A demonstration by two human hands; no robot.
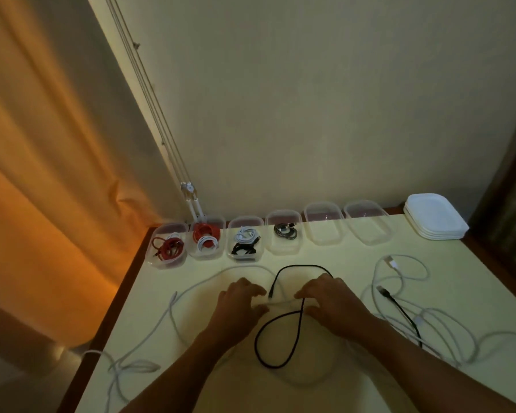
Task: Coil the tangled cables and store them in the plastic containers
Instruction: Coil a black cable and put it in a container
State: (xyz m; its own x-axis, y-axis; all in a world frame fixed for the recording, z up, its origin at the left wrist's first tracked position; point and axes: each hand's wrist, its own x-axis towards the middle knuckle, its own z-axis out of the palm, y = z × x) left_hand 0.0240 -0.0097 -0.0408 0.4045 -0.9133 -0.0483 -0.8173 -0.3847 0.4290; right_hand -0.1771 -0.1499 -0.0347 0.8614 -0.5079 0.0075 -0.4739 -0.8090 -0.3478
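Observation:
My left hand (240, 302) and my right hand (329, 302) lie close together on the pale table (325, 257), fingers curled. Between them runs a short stretch of a long white cable (197, 286), which each hand seems to pinch. That cable arcs away to the left and hangs off the table's left edge. A black cable (259, 347) loops under and between my hands, one plug lying near my left fingertips. Several clear plastic containers line the back edge. The left ones (161, 265) hold coiled red, white, black and grey cables. The two on the right (367, 241) are empty.
A stack of white lids (435, 222) sits at the back right corner. More tangled white cable (399, 263) and a second black cable (399, 311) lie on the right. An orange curtain (42, 174) hangs at the left, past the table's dark edge.

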